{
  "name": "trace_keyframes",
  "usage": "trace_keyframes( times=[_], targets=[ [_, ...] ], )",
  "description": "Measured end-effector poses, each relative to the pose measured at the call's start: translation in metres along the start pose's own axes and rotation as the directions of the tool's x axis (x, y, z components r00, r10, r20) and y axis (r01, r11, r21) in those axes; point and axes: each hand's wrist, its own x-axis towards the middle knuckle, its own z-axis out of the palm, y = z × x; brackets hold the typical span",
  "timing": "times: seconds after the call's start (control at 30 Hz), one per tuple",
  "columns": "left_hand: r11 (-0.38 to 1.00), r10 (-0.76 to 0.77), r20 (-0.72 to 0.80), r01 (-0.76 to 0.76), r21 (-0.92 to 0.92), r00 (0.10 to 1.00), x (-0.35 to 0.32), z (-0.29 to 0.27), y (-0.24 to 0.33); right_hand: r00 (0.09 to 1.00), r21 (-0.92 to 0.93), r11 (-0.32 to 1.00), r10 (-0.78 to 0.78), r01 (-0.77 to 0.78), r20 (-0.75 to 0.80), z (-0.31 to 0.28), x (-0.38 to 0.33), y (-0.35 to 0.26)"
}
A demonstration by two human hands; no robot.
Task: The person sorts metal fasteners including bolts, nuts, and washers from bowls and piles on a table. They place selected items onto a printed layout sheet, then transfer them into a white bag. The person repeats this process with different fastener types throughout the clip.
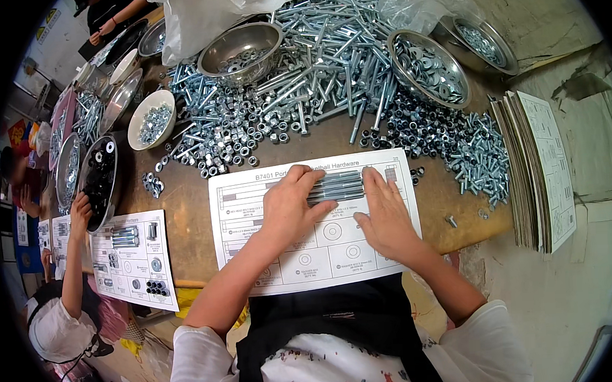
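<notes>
A row of several long silver bolts [339,187] lies side by side on a printed hardware sheet [250,187] in front of me. My left hand [294,209] curls round the left ends of the row, fingers above and thumb below. At the opposite ends, my right hand [387,218] rests with fingers stretched out, its edge against the bolts, holding nothing. Line drawings of washers and bolts fill the sheet, partly covered by both hands.
Beyond the sheet spreads a big heap of bolts [347,57], with loose nuts [227,143] and short bolts [481,157]. Metal bowls [240,52] of washers stand behind. A stack of printed sheets [547,171] is at the right. On the left, a co-worker's hand [80,210] reaches to a bowl of black parts.
</notes>
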Motion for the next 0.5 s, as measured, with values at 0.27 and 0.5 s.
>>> trace_keyframes(
  times=[0.27, 0.5],
  targets=[
    [1.000, -0.021, 0.012, 0.021, -0.011, 1.000, -0.001, -0.001, 0.002, 0.968, 0.222, 0.965, -0.086, 0.140, -0.237, -0.009, 0.023, 0.032],
    [0.994, -0.017, 0.131, 0.031, -0.101, 0.991, -0.004, -0.016, -0.008, 0.962, 0.237, 0.961, -0.077, 0.142, -0.262, -0.007, 0.023, 0.029]
  ],
)
